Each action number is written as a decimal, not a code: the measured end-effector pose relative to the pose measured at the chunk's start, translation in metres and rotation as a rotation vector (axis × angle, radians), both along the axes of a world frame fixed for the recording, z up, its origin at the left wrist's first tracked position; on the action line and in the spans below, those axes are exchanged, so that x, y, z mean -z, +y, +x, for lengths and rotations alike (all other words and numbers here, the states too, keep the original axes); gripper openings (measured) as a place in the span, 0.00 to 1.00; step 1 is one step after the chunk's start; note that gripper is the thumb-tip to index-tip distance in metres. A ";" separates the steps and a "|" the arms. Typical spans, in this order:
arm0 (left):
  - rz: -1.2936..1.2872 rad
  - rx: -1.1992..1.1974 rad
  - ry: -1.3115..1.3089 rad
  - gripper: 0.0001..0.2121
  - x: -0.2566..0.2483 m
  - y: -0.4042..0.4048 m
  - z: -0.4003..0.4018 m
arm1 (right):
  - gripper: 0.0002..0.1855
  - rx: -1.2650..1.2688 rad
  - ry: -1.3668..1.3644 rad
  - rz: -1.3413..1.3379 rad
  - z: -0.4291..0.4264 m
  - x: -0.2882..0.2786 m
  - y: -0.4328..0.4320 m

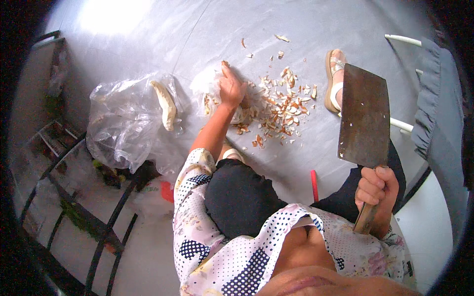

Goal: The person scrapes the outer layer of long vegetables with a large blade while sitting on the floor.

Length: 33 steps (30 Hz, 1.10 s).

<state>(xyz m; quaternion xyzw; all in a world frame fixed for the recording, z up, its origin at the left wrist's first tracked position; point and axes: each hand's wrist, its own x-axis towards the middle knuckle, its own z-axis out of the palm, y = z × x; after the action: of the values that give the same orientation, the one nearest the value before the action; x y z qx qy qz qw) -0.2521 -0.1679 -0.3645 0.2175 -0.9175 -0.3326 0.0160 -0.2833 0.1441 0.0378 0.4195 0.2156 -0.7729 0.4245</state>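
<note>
My right hand grips the wooden handle of a cleaver, whose broad dark blade is raised above the floor with pale crumbs stuck to it. My left hand reaches down beside a thin white plastic bag. A small brown bit shows at its fingertips; whether they pinch it is unclear. Brown-and-white chopped pieces lie scattered on the floor, right of that hand. Left of it, a long pale peeled root rests on a large clear plastic bag.
Grey floor stretches ahead. My sandalled foot stands right of the pieces. A black metal rack is at the left, a grey cloth with a ruffled edge at the right. A red stick-like thing lies between my legs.
</note>
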 end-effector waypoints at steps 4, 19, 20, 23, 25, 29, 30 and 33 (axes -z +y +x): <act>0.478 -0.208 -0.095 0.33 -0.016 -0.002 -0.006 | 0.18 -0.055 -0.017 0.008 0.001 -0.004 0.011; 1.344 0.093 0.025 0.28 -0.355 -0.002 0.006 | 0.14 -0.027 0.114 -0.279 0.008 0.004 0.014; 1.277 0.030 0.042 0.27 -0.375 0.007 0.015 | 0.14 -0.049 0.142 -0.328 0.007 0.010 0.014; 1.235 -0.028 -0.011 0.20 -0.417 0.036 0.041 | 0.11 -0.086 0.205 -0.363 0.011 0.020 0.013; 1.107 -0.028 -0.037 0.20 -0.428 0.064 0.056 | 0.11 -0.115 0.266 -0.336 0.013 0.019 0.011; 0.926 -0.073 -0.006 0.21 -0.393 0.118 0.084 | 0.10 -0.247 0.511 -0.212 0.017 0.019 0.013; 0.880 -0.034 0.074 0.21 -0.384 0.135 0.090 | 0.09 -0.288 0.597 -0.118 0.019 0.014 0.015; 0.688 0.019 0.273 0.21 -0.359 0.169 0.110 | 0.09 -0.383 0.782 0.003 0.030 0.021 0.014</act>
<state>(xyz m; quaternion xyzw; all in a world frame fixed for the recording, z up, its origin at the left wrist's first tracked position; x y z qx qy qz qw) -0.1425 0.0013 -0.0054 0.1551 -0.7435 -0.6476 0.0610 -0.2530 0.1582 0.0172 0.0480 0.4355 -0.7805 0.4460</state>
